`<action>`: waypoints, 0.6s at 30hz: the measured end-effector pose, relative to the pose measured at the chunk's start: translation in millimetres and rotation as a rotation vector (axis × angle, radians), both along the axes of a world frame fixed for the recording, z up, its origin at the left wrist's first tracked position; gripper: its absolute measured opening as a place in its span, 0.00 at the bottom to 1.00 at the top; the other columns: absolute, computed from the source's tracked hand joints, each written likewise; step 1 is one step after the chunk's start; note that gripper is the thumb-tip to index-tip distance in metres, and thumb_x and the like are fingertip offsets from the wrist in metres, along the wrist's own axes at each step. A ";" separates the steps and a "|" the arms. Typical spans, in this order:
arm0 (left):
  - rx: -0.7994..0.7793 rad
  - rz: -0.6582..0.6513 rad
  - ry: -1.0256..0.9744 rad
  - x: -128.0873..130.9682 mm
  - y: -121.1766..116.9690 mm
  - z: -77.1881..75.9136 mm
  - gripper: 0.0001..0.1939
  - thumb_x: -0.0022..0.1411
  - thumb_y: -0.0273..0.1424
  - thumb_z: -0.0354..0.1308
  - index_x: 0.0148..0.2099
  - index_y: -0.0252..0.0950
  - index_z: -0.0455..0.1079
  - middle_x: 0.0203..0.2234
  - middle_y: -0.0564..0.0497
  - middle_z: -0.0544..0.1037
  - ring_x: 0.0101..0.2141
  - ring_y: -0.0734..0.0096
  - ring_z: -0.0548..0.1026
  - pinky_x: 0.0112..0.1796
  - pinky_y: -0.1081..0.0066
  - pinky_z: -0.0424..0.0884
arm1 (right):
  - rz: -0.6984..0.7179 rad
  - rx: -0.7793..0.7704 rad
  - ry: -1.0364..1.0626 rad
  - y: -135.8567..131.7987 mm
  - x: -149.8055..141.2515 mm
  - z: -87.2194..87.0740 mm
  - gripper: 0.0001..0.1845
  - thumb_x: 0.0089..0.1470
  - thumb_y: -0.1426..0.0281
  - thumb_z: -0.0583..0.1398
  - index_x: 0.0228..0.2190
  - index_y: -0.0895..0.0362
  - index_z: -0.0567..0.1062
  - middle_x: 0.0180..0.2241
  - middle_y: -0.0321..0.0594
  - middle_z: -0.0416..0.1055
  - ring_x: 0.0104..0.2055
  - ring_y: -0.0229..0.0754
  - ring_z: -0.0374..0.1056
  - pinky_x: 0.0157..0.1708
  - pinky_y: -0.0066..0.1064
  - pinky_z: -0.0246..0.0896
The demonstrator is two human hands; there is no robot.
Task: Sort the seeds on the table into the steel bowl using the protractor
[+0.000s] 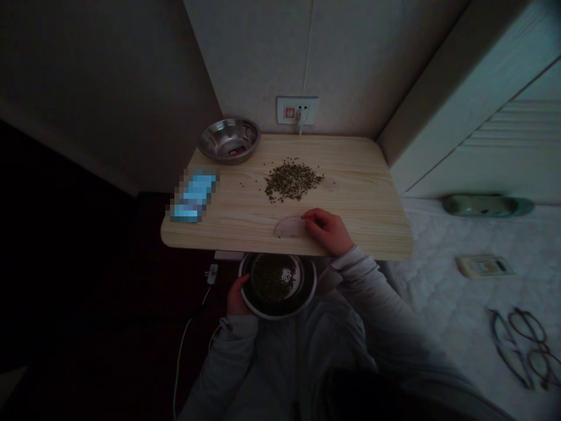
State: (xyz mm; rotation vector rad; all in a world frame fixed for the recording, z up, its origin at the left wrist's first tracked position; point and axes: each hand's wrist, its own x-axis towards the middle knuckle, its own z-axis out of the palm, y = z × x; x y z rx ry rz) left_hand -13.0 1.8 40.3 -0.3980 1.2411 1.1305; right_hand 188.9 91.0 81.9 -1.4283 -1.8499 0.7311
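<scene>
Pressing the fingers (312, 218) of the right hand (328, 233) down onto a pale half-round scraper (289, 227), keeping it flat on the wooden surface (362, 204), near a heap of dark seeds (293, 180). Clenching a steel bowl (277, 286) holding seeds with the left hand (237, 296), keeping it snug below the surface edge. Counting two steel bowls, the second steel bowl (228, 140) sitting against the wall, plus one scraper, one heap, and one blurred blue object (193, 196).
</scene>
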 end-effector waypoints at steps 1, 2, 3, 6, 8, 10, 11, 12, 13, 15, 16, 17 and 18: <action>0.000 -0.004 -0.001 0.0 0.1 -0.5 0.13 0.49 0.23 0.47 0.19 0.32 0.70 0.14 0.47 0.75 0.31 0.62 0.73 0.36 0.65 0.68 | 0.007 0.005 -0.004 0.1 0.2 0.2 0.10 0.45 0.70 0.52 0.30 0.59 0.69 0.21 0.35 0.66 0.23 0.33 0.60 0.25 0.25 0.54; -0.002 -0.012 -0.005 0.2 0.0 -0.9 0.13 0.50 0.23 0.47 0.19 0.31 0.70 0.14 0.47 0.75 0.31 0.61 0.73 0.36 0.65 0.68 | 0.013 0.005 -0.005 0.3 0.5 0.4 0.09 0.44 0.71 0.52 0.30 0.59 0.69 0.21 0.35 0.66 0.23 0.33 0.60 0.25 0.25 0.54; -0.001 -0.022 -0.009 0.4 -0.1 -1.1 0.13 0.50 0.24 0.47 0.20 0.30 0.70 0.14 0.46 0.75 0.31 0.61 0.73 0.36 0.65 0.68 | 0.021 -0.002 -0.004 0.3 0.7 0.4 0.09 0.44 0.71 0.52 0.29 0.59 0.69 0.21 0.35 0.66 0.23 0.33 0.61 0.25 0.25 0.55; 0.016 -0.034 -0.017 1.7 -0.8 -0.7 0.13 0.50 0.24 0.47 0.20 0.29 0.71 0.14 0.45 0.75 0.32 0.60 0.73 0.36 0.64 0.68 | 0.045 -0.020 -0.005 0.0 0.9 0.6 0.09 0.45 0.71 0.52 0.30 0.59 0.69 0.21 0.35 0.67 0.23 0.34 0.61 0.26 0.25 0.55; 0.024 -0.029 -0.022 2.6 -1.1 0.2 0.13 0.50 0.24 0.47 0.21 0.29 0.70 0.15 0.45 0.75 0.32 0.60 0.73 0.36 0.63 0.68 | 0.060 -0.022 -0.018 -0.8 0.6 1.1 0.09 0.44 0.70 0.52 0.29 0.59 0.70 0.21 0.35 0.67 0.24 0.33 0.61 0.26 0.25 0.55; 0.022 -0.020 -0.037 3.3 -1.0 1.2 0.13 0.50 0.24 0.47 0.20 0.29 0.70 0.16 0.45 0.76 0.33 0.60 0.73 0.37 0.63 0.67 | 0.069 -0.021 -0.036 -1.9 0.1 2.1 0.09 0.44 0.70 0.52 0.29 0.58 0.70 0.20 0.35 0.67 0.24 0.33 0.61 0.26 0.25 0.54; 0.017 -0.014 -0.043 3.5 -0.9 1.6 0.13 0.50 0.24 0.47 0.20 0.29 0.70 0.16 0.45 0.76 0.33 0.60 0.73 0.37 0.64 0.67 | 0.077 -0.023 -0.044 -2.4 -0.1 2.6 0.09 0.44 0.70 0.52 0.28 0.59 0.70 0.20 0.35 0.67 0.24 0.33 0.61 0.26 0.25 0.54; 0.008 -0.008 -0.049 3.6 -0.8 1.9 0.13 0.50 0.24 0.47 0.20 0.29 0.70 0.16 0.45 0.76 0.33 0.60 0.73 0.37 0.64 0.67 | 0.085 -0.023 -0.052 -2.9 -0.3 3.2 0.09 0.44 0.70 0.53 0.28 0.59 0.70 0.20 0.35 0.68 0.23 0.33 0.61 0.25 0.24 0.54; 0.004 -0.004 -0.054 3.7 -0.7 2.0 0.12 0.49 0.24 0.47 0.21 0.30 0.70 0.16 0.45 0.76 0.33 0.60 0.73 0.37 0.65 0.67 | 0.093 -0.022 -0.061 -3.4 -0.5 3.7 0.09 0.44 0.70 0.53 0.28 0.59 0.71 0.20 0.35 0.68 0.23 0.33 0.61 0.26 0.24 0.54; -0.001 -0.005 -0.057 3.7 -0.7 1.6 0.12 0.49 0.24 0.48 0.21 0.30 0.71 0.16 0.46 0.76 0.32 0.61 0.73 0.37 0.66 0.67 | 0.100 -0.018 -0.078 -4.2 -0.8 4.5 0.09 0.44 0.70 0.53 0.28 0.58 0.71 0.20 0.35 0.68 0.23 0.33 0.60 0.26 0.24 0.54; -0.001 -0.006 -0.054 3.7 -0.8 1.1 0.12 0.49 0.24 0.48 0.21 0.30 0.70 0.16 0.46 0.75 0.31 0.62 0.73 0.37 0.66 0.67 | 0.102 -0.019 -0.084 -4.6 -0.9 4.9 0.09 0.44 0.70 0.53 0.28 0.58 0.71 0.20 0.35 0.68 0.23 0.33 0.60 0.26 0.25 0.54; 0.003 -0.006 -0.047 3.8 -0.9 0.6 0.12 0.49 0.24 0.47 0.20 0.30 0.70 0.15 0.46 0.75 0.31 0.62 0.74 0.37 0.67 0.67 | 0.104 -0.020 -0.088 -5.0 -1.0 5.2 0.09 0.44 0.70 0.53 0.28 0.58 0.71 0.19 0.35 0.68 0.23 0.33 0.60 0.27 0.25 0.54; 0.005 -0.006 -0.039 4.0 -1.0 0.3 0.13 0.50 0.24 0.47 0.20 0.30 0.70 0.15 0.46 0.75 0.30 0.63 0.74 0.36 0.68 0.67 | 0.110 -0.024 -0.089 -5.4 -1.1 5.4 0.09 0.44 0.70 0.53 0.28 0.58 0.71 0.19 0.35 0.68 0.23 0.33 0.60 0.27 0.25 0.54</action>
